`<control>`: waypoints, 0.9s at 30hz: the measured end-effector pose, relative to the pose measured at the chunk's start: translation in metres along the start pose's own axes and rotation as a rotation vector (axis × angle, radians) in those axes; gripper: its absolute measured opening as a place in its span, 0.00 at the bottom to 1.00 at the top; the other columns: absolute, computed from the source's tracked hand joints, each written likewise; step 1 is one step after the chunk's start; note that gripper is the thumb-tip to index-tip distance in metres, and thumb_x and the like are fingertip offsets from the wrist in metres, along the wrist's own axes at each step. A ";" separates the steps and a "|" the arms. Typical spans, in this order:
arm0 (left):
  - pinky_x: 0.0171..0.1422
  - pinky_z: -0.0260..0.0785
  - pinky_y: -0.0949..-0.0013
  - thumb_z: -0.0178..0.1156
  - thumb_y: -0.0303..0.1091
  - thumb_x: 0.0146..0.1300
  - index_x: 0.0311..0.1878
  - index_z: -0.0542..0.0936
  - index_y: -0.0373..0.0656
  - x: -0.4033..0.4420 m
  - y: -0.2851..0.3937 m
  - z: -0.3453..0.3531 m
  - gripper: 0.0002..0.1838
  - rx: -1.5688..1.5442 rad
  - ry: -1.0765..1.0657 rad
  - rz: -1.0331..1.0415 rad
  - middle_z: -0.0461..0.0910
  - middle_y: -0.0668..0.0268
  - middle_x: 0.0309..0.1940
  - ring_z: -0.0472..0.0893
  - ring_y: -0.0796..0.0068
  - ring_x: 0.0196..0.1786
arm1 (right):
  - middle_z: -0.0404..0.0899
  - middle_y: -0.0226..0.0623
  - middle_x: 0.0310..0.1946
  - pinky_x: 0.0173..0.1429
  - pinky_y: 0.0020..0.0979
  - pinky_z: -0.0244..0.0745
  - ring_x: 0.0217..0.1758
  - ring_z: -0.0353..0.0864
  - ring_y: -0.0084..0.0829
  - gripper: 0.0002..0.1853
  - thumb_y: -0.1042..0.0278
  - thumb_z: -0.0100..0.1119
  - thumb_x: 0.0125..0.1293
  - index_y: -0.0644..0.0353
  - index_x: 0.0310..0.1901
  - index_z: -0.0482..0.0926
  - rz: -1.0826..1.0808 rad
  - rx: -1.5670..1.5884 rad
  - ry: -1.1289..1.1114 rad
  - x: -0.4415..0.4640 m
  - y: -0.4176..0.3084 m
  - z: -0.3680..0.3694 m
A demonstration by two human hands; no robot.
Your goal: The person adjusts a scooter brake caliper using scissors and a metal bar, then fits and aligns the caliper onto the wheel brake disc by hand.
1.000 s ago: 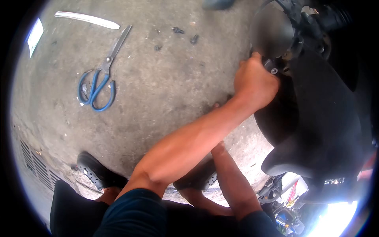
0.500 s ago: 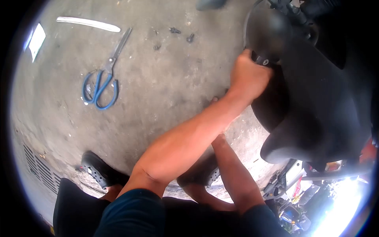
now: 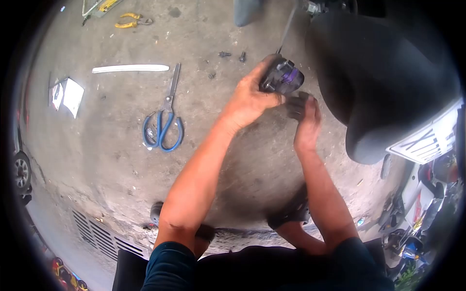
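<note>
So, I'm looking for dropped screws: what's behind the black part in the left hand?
Past the right edge of the black part, grey floor shows. What lies directly behind is hidden by the part and the left hand.

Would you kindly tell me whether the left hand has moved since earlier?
Yes: the left hand has moved left, nearer the blue-handled scissors.

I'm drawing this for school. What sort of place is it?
Probably a motorbike repair spot: yellow-handled pliers and what look like loose bolts lie on the rough floor, and there's a number plate off to the right.
</note>
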State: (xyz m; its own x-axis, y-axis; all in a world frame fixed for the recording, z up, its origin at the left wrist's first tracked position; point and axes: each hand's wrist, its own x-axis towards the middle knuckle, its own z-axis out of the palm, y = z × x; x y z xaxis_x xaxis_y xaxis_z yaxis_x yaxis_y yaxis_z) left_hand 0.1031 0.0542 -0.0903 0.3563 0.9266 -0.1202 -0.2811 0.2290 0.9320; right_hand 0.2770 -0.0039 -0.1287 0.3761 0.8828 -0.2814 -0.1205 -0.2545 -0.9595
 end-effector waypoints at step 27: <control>0.51 0.73 0.72 0.66 0.23 0.62 0.64 0.74 0.32 -0.081 0.003 -0.010 0.26 0.075 0.549 0.069 0.80 0.65 0.42 0.79 0.77 0.44 | 0.75 0.39 0.42 0.68 0.44 0.68 0.53 0.73 0.39 0.23 0.49 0.52 0.65 0.63 0.49 0.76 0.385 1.275 -0.858 0.047 -0.027 0.093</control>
State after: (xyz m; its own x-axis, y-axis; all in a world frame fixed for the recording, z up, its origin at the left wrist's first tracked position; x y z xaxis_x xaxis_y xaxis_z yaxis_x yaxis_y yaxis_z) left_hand 0.0649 -0.0177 -0.0810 -0.1824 0.9627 -0.1999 -0.2157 0.1591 0.9634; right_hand 0.2124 0.0807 -0.1148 -0.4142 0.9100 0.0173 -0.9083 -0.4121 -0.0726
